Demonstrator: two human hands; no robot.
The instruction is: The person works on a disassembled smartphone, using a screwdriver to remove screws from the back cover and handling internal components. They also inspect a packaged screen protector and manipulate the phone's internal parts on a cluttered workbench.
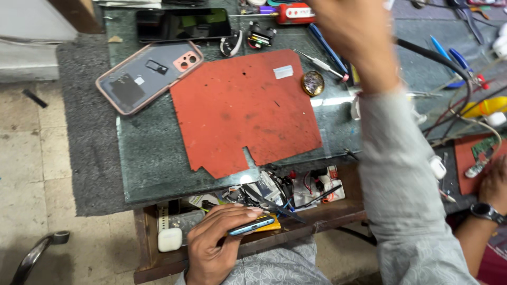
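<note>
Left hand (216,240) with grip clamped on a blue-edged phone (252,226) over the open drawer (153,248), right hand (359,37) raised above the table (148,158), blurred, grip state unclear, red mat (243,111) between.

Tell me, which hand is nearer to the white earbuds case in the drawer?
Left. The left hand holds a phone just beside the white earbuds case; the right hand reaches far up across the bench.

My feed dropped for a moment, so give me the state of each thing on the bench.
Left hand: closed around a blue-edged phone.
Right hand: raised, blurred, grip unclear.
Pink phone back cover: detached, inner side up.
Black phone: screen dark.
Red mat: flat, bare.
Drawer: open.
</note>
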